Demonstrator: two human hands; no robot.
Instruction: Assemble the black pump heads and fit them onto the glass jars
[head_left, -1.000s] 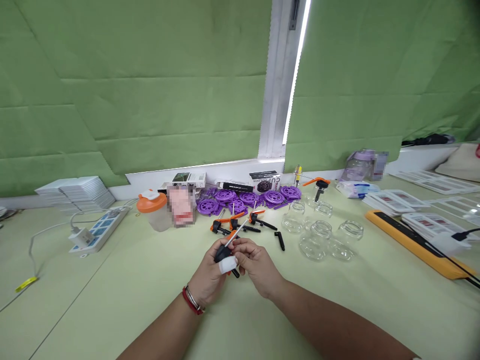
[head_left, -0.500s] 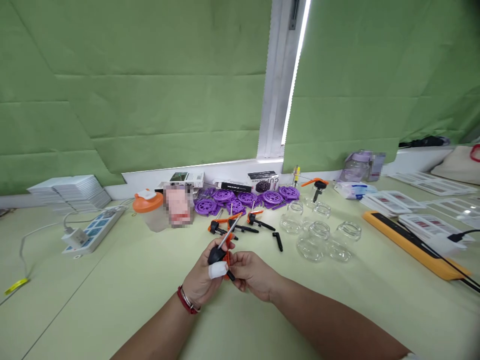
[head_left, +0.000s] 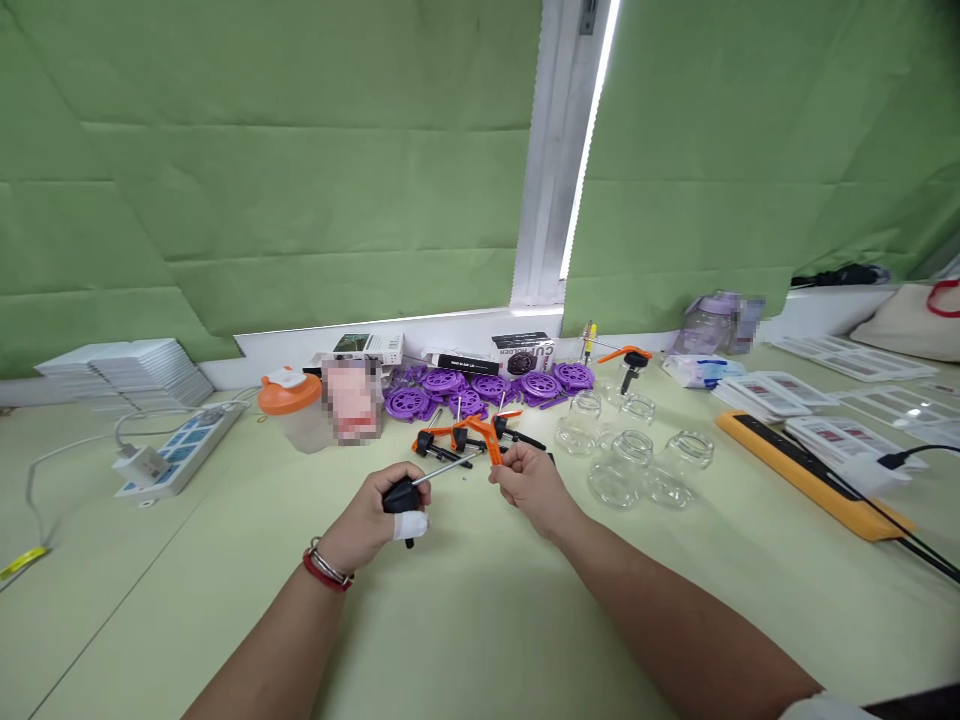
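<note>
Your left hand (head_left: 375,512) grips the black handle (head_left: 401,496), its metal rod (head_left: 442,470) pointing right; your right hand (head_left: 529,480) pinches the orange clip (head_left: 487,438) above the tabletop (head_left: 465,620). Risk: clip slips, or your elbow knocks the glass jars (head_left: 637,465).

Black knob (head_left: 400,495) with a thin metal rod (head_left: 442,470) projecting up and to the right, held above the green table. Orange plastic bracket (head_left: 489,441), angled, held apart from the rod's tip, just beside it.
</note>
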